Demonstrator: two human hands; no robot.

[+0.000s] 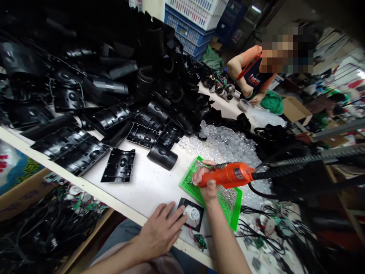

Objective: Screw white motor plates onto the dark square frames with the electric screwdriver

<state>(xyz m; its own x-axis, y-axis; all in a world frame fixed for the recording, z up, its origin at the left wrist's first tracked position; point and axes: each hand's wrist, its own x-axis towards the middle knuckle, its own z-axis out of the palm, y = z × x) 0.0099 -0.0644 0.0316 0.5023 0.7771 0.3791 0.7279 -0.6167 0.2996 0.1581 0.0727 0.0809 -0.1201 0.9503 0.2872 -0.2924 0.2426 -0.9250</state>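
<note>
Spread, empty left hand [161, 230] best steadies the black plate [196, 206] by the counter's near edge [112, 202]; right hand [209, 193] clasps the screwdriver [231, 175].

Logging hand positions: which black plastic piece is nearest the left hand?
The black plastic piece bearing a round white part, partly covered by the left hand; the black plastic shells elsewhere on the white table show no white part.

From above, we note L hand [162, 230] & R hand [210, 193], both bare, w/ forearms [228, 243] likewise uncovered. Of clothing we distinguish blue-grey cloth [121, 234] and, nearer the torso, mauve-grey cloth [162, 265], loosely creased; exact garment types we can't ID.
</note>
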